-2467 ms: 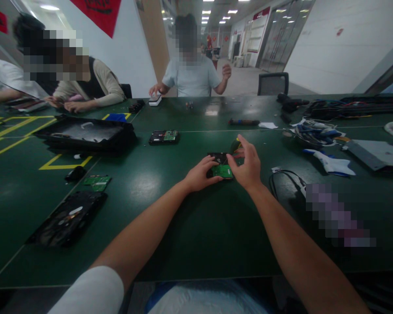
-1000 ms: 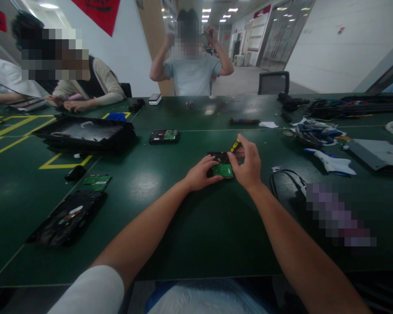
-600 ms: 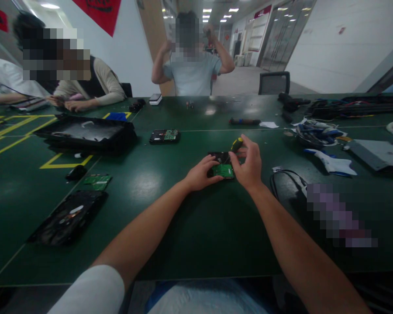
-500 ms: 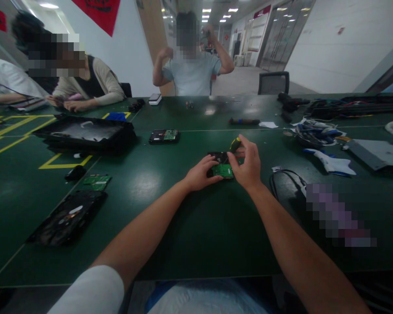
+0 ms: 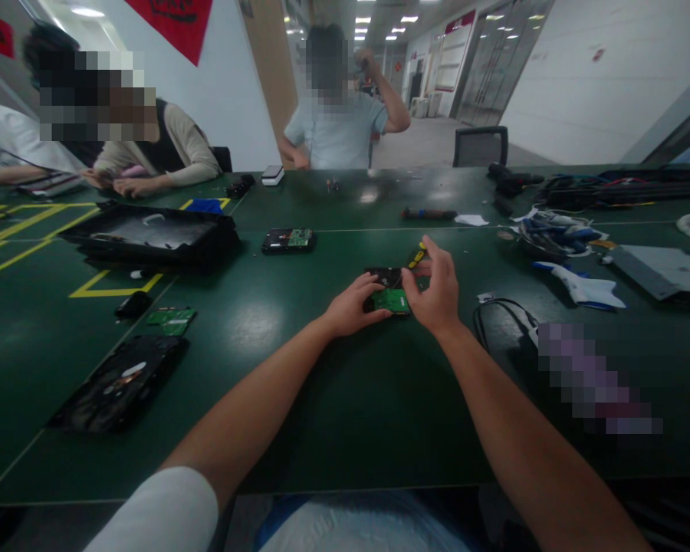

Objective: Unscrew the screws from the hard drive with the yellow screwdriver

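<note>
A hard drive (image 5: 392, 300) with a green circuit board lies on the dark green table (image 5: 322, 414), in front of me. My left hand (image 5: 356, 307) grips its left side, thumb at the near edge and fingers at the far edge. Just to the right, my right hand (image 5: 435, 291) holds a yellow and black screwdriver (image 5: 418, 255), tilted over the drive's upper right part. The screwdriver's tip is too small to make out.
Another drive (image 5: 288, 240) lies farther back. At left are a black tray (image 5: 155, 230), a loose green board (image 5: 171, 320) and an opened drive (image 5: 120, 383). Cables (image 5: 557, 232), a metal box (image 5: 664, 270) and a glove (image 5: 589, 287) lie right. People sit across the table.
The screwdriver's handle has turned and shifted slightly right in my right hand. My left hand and the drive stay put. The person opposite has lowered one arm.
</note>
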A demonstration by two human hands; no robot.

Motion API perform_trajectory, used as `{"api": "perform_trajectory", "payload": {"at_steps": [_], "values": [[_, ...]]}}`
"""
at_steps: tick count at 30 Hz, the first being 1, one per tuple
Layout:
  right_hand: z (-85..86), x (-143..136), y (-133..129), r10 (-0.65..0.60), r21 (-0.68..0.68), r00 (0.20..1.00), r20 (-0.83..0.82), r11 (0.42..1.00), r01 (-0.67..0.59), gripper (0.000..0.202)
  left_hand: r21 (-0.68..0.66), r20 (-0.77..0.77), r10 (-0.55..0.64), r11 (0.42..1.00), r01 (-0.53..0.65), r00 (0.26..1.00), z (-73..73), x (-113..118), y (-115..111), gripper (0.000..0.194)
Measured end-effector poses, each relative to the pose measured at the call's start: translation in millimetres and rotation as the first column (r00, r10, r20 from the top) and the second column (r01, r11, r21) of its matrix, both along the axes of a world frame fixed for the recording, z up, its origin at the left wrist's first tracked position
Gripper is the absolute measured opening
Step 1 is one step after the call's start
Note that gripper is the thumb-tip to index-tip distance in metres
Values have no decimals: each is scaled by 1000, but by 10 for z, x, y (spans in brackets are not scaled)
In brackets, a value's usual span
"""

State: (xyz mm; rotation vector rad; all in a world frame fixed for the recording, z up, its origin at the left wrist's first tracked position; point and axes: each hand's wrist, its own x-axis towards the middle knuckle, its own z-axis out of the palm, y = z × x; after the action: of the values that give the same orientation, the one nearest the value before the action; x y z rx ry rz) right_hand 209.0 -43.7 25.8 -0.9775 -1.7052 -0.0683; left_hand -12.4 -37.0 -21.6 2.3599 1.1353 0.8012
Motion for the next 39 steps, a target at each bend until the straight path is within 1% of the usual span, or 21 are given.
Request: {"api": "perform_trajectory", "payload": {"at_steps": [3, 7, 14, 19, 25, 30, 33, 39], "values": [[-10, 2, 3, 20, -15, 1000, -11, 1000, -20, 65, 4, 1, -1, 1000, 1, 1000, 1, 5, -5, 67], [-6, 6, -3, -2, -45, 1000, -25, 999, 1, 63, 3, 0, -3, 1000, 3, 1000, 22, 11, -20, 66], [-18, -2, 5, 12, -19, 1000, -22, 1000, -13, 65, -1, -1, 2, 1000, -2, 1000, 17, 11, -14, 66], [-19, 7, 9, -12, -24, 1000, -9, 1000, 12, 63, 1, 0, -2, 1000, 2, 1000, 8, 4, -8, 67], [-19, 3, -2, 3, -27, 1000, 3, 1000, -3, 68, 5, 10, -2, 1000, 2, 1000, 8, 5, -13, 66], [-10, 4, -8, 9, -18, 1000, -6, 1000, -9, 64, 14, -4, -13, 1000, 13, 1000, 4, 4, -3, 67], [-5, -1, -12, 8, -8, 1000, 6, 1000, -8, 65, 19, -6, -11, 1000, 11, 1000, 9, 5, -5, 67], [-8, 9, -4, 25, -34, 1000, 1, 999, -25, 65, 10, -6, -2, 1000, 2, 1000, 8, 7, -8, 68]]}}
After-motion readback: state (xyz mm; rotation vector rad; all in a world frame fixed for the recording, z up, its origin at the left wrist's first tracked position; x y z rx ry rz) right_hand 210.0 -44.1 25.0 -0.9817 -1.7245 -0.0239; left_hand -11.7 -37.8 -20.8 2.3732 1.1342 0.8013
